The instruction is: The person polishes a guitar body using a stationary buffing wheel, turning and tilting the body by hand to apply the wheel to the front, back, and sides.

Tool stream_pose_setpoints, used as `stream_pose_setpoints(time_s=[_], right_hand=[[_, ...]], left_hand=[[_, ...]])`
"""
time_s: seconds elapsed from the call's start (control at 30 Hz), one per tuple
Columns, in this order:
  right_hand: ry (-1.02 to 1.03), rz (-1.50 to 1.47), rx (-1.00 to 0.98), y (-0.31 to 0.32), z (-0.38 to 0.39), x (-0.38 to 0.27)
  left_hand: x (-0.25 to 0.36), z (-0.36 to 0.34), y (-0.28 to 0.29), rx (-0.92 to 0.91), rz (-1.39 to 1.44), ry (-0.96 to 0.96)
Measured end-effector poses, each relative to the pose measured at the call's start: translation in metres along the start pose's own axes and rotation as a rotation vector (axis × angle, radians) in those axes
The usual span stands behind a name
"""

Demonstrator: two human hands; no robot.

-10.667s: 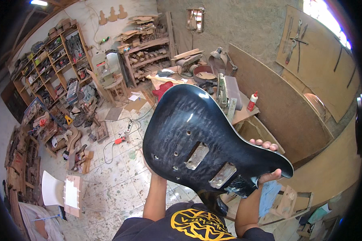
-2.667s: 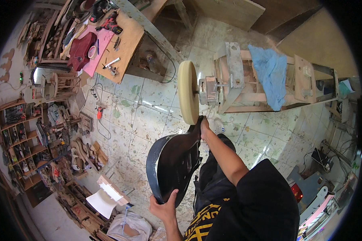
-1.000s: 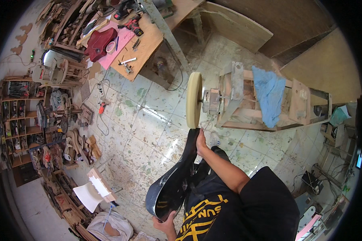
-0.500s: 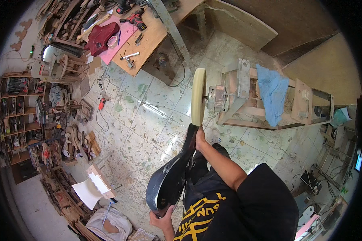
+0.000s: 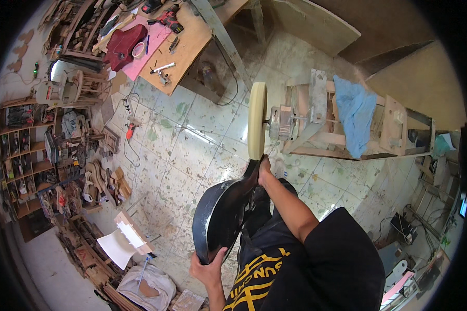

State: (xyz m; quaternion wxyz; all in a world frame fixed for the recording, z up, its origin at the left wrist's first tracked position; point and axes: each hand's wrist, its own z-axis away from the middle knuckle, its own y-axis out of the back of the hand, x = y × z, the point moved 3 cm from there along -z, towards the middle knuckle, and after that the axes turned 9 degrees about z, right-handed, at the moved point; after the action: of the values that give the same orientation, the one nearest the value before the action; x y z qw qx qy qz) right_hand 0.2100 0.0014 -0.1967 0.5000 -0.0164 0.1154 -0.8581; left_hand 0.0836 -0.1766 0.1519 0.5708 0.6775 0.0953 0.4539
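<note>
A glossy black guitar (image 5: 220,205) is held tilted in front of me between both hands. My left hand (image 5: 207,267) is closed on the lower edge of its body, thumb on the near side. Up at the neck, my right hand (image 5: 263,171) grips from the right side; its fingers are partly hidden. The neck end meets the bottom of a pale yellow buffing wheel (image 5: 256,122), apparently touching it. That wheel is mounted on the shaft of a motor (image 5: 281,123).
A wooden and metal stand (image 5: 316,103) carries the motor, with a blue cloth (image 5: 355,114) draped over it. A workbench (image 5: 194,46) at the upper left holds a dark red guitar body (image 5: 124,46) and a cordless drill (image 5: 168,19). Shelves (image 5: 28,150) line the left; a cable (image 5: 131,129) lies on the tiled floor.
The guitar has rolled and shifted slightly up and to the right, showing more of its broad black side. Both hands moved with it, the right one slightly higher along the neck's side.
</note>
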Motion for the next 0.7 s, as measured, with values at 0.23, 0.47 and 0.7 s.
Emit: stream_pose_setpoints(time_s=[0.23, 0.47, 0.7], right_hand=[[0.075, -0.1, -0.048, 0.013, -0.032, -0.008], [0.024, -0.143, 0.032, 0.014, -0.009, -0.021], [-0.058, -0.042, 0.3, 0.047, -0.028, -0.02]], left_hand=[[0.024, -0.026, -0.017, -0.059, -0.081, -0.043], [0.019, -0.054, -0.034, -0.08, -0.085, -0.119], [-0.015, -0.101, -0.047, -0.234, -0.074, -0.04]])
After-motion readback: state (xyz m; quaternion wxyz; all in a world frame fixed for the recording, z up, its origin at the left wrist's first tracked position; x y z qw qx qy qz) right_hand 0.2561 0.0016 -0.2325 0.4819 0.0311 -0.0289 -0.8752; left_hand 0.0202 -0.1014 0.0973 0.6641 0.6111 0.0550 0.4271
